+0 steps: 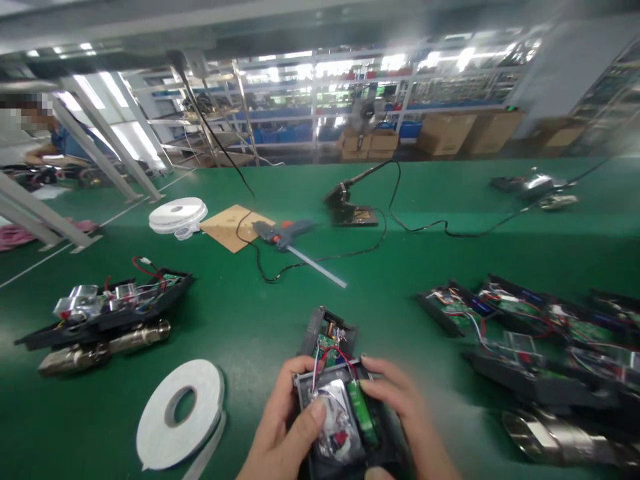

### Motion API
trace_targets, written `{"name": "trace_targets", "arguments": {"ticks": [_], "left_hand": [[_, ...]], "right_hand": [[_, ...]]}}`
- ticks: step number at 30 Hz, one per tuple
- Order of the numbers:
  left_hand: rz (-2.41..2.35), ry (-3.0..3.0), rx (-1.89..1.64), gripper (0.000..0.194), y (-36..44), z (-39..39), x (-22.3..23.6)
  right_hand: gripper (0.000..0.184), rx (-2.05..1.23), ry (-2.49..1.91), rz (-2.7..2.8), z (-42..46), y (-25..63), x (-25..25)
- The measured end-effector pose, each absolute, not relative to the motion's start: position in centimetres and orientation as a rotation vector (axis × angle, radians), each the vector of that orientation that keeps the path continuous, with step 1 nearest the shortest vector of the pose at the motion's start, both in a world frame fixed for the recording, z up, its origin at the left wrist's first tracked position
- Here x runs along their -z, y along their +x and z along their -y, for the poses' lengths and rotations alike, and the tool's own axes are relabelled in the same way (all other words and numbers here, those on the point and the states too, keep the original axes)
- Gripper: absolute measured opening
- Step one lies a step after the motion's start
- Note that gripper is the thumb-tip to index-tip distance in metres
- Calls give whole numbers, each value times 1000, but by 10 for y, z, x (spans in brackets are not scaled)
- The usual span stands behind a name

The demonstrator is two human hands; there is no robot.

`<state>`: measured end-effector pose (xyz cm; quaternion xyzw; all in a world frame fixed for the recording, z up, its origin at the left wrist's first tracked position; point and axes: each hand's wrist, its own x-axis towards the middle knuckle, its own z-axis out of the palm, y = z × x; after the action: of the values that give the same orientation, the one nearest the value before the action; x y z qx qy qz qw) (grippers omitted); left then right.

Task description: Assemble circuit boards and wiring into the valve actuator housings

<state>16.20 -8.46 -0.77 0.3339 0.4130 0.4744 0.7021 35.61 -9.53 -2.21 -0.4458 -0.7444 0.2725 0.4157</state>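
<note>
Both hands grip a black plastic housing [383,427] low in the middle of the head view. My left hand [285,420] wraps its left side, the thumb pressed on a silvery block [336,427] inside. On the right side, my right hand [400,400] closes around the edge, fingertips by a green cylindrical battery [361,410]. Red, black and white wires run from the housing to a smaller black casing with a green circuit board [327,343] just beyond it. A roll of white tape [150,427] lies to the left, its end loose.
A glue gun [287,233] with a glue stick lies on cardboard [230,230], before a soldering iron stand [353,215]. Opened device housings with metal fittings lie left [125,310] and right [540,373]. Black cables cross the green bench [240,307]. A person [55,140] is far left.
</note>
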Motion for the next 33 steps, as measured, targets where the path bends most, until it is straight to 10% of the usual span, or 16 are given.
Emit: {"name": "trace_targets", "arguments": {"ticks": [7, 19, 26, 33], "left_hand": [[-1024, 830, -1010, 43, 149, 77, 0], [-1123, 1004, -1040, 36, 149, 79, -5], [-861, 1098, -1212, 66, 156, 98, 12], [-1073, 1579, -1522, 44, 158, 113, 47]], "right_hand": [[64, -436, -1062, 2153, 74, 354, 8], [39, -326, -921, 2163, 70, 356, -12], [33, -388, -953, 2123, 68, 350, -20], [35, -136, -866, 2107, 69, 347, -11]]}}
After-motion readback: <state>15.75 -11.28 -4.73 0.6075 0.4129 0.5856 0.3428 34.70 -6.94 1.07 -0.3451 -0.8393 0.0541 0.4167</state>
